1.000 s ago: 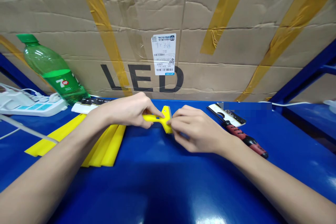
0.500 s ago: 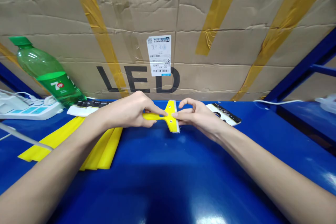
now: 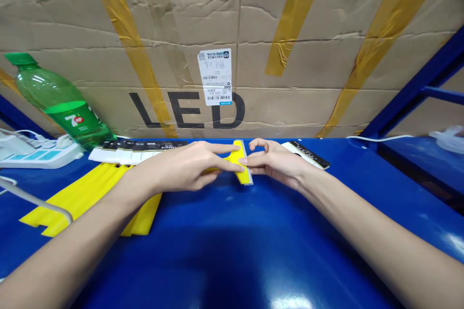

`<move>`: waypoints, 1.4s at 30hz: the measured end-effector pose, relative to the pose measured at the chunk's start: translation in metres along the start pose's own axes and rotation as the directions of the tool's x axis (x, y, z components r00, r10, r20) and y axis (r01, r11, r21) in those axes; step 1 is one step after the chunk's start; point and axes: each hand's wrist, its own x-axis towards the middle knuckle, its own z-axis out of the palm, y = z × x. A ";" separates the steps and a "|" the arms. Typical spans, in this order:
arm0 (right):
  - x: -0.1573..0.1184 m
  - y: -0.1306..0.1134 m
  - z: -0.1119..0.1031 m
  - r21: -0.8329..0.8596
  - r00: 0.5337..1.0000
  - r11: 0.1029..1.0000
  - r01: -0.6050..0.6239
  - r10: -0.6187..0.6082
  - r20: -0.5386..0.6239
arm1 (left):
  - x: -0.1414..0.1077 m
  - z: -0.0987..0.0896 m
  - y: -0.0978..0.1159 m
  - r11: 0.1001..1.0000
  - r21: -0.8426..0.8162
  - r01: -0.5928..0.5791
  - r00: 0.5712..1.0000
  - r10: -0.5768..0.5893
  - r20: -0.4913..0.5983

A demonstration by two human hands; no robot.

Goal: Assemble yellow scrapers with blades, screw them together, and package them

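A yellow scraper (image 3: 239,154) with a pale strip along its right edge is held between both hands above the blue table. My left hand (image 3: 192,164) is closed around its handle, which is mostly hidden, with the index finger and thumb stretched over the yellow head. From the right, my right hand (image 3: 273,160) pinches the edge of the head between thumb and fingers; its index finger is curled above. Behind my left forearm lie several flat yellow pieces (image 3: 83,190) and a row of black-and-white printed cards (image 3: 126,152). Another printed card (image 3: 306,154) is partly covered by my right hand.
A large cardboard box (image 3: 188,14) forms the back wall. At left stand a green 7up bottle (image 3: 61,101) and a white power strip (image 3: 43,157) with cables (image 3: 39,200). Blue metal bars (image 3: 409,87) rise at right, near a clear plastic item (image 3: 449,139).
My left index finger and thumb have spread out over the scraper's head. The head is slightly more tilted. The camera view has shifted a little, so the background sits further left.
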 end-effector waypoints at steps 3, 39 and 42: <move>0.001 0.001 0.000 -0.004 1.000 1.000 0.006 -0.006 0.022 | 0.002 -0.002 0.001 0.999 -0.034 0.003 1.000 -0.003 -0.004; -0.017 0.001 -0.030 -0.857 0.840 0.082 0.509 -0.266 0.474 | -0.014 0.056 0.043 -0.363 -0.923 -0.127 0.589 -0.776 0.224; -0.027 0.010 -0.033 -0.743 0.841 0.409 0.529 -0.367 0.397 | -0.015 0.059 0.045 -0.368 -0.920 -0.132 0.611 -0.761 0.217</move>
